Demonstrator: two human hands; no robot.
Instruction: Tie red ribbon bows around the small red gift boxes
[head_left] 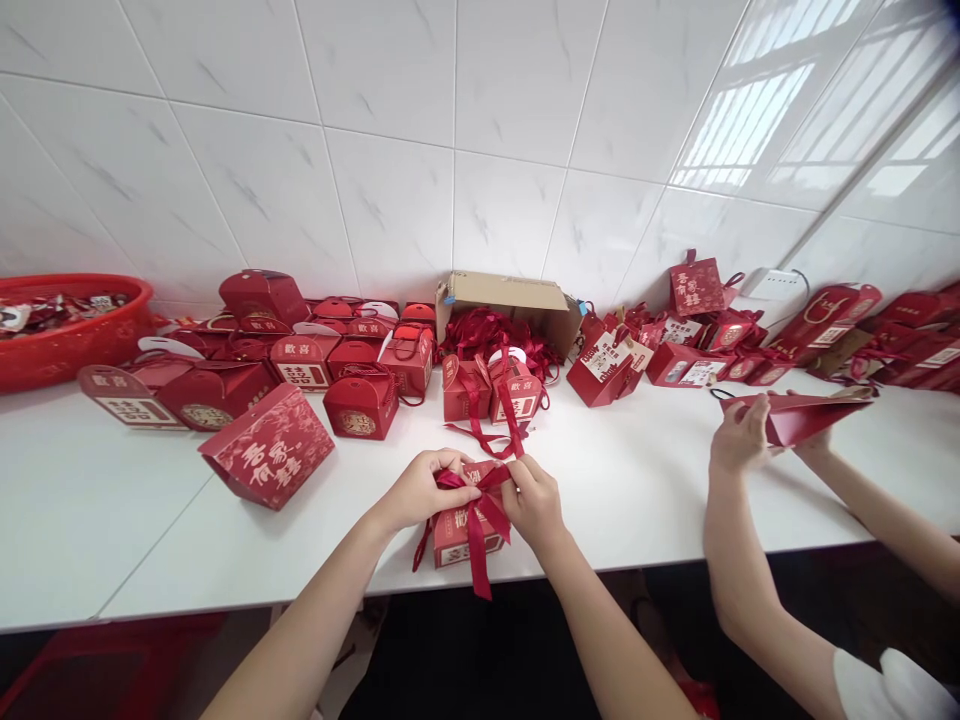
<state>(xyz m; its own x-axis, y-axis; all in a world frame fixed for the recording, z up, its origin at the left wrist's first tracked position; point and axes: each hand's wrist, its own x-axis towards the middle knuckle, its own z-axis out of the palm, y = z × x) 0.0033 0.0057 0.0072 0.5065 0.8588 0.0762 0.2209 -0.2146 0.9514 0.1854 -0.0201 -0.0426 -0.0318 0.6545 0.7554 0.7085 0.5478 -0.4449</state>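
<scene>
Close to the table's front edge stands a small red gift box (459, 528) with gold lettering. A dark red ribbon (477, 545) is looped in a bow on its top, one tail hanging down over the front. My left hand (431, 488) pinches the bow's left loop between thumb and fingers. On the other side, my right hand (534, 500) has its fingers closed on the ribbon's right part. Just behind, two red boxes (466, 392) carry loose ribbon that trails onto the table.
Many red boxes (364, 405) stand along the wall at left, with a larger red box (268, 447) nearer. A cardboard carton (510, 290) holds ribbons. A red basin (90, 345) is far left. At right, a co-worker's hands (739, 435) hold a red folded box (802, 418).
</scene>
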